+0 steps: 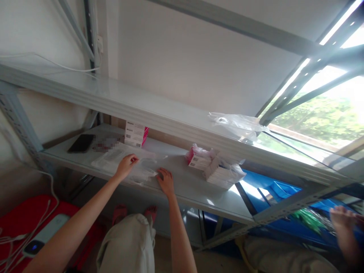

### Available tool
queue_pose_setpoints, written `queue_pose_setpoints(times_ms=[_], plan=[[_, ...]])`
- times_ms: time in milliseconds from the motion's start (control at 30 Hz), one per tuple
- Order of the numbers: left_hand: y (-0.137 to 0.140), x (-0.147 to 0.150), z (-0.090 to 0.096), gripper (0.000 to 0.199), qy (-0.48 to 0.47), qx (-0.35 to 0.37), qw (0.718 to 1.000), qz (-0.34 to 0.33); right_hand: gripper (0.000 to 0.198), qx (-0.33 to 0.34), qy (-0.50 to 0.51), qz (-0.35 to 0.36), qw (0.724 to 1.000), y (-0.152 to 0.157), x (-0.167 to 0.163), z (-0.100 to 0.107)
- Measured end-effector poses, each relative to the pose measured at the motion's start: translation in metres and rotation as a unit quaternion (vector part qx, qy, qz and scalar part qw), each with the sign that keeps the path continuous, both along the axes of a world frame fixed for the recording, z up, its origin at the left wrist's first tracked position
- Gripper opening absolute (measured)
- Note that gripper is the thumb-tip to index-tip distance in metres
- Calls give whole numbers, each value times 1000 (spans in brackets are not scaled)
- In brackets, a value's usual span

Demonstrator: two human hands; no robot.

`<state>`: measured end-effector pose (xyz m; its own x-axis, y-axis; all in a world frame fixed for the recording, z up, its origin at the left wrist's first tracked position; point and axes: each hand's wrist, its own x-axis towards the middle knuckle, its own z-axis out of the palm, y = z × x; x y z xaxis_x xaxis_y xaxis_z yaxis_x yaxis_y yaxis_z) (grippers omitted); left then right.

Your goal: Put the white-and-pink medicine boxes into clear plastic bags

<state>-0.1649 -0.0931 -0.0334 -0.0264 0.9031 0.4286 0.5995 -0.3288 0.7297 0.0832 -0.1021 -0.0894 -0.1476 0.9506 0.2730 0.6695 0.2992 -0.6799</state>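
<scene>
A flat, clear plastic bag (pixel 113 161) lies on the middle shelf, its loose handle end toward the right. Over the bag, my left hand (pixel 127 166) is closed in a pinch, apparently with a bit of its thin film between the fingertips. My right hand (pixel 165 182) rests on the shelf at the handle end, fingers spread and slightly bent, the thumb beside the film. Whether that thumb touches the bag is hard to make out. Behind the bag stands a white and pink box (pixel 135 134).
A black phone (pixel 81 143) lies left on the shelf (pixel 182 191). To the right stand a bagged pink box (pixel 198 157) and bagged white boxes (pixel 223 172). Another plastic bag (pixel 239 123) lies on the upper shelf. Another person's hand (pixel 342 222) is near blue bins (pixel 273 189).
</scene>
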Motion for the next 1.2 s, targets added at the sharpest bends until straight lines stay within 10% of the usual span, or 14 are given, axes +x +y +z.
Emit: queue_pose_setpoints(times_ms=[200,400,800,1200], plan=[[-4,46,24,23,-52,-15,982,-180,50,-83,301,-11,950,14,-12,29],[-1,86,33,25,-80,-17,957,-279,41,4,279,-43,959,-2,-17,63],[-17,104,41,24,-26,42,977,-209,19,60,143,-178,972,-50,-4,89],[-18,37,60,15,149,66,979,-122,34,57,417,-137,897,-40,66,67]])
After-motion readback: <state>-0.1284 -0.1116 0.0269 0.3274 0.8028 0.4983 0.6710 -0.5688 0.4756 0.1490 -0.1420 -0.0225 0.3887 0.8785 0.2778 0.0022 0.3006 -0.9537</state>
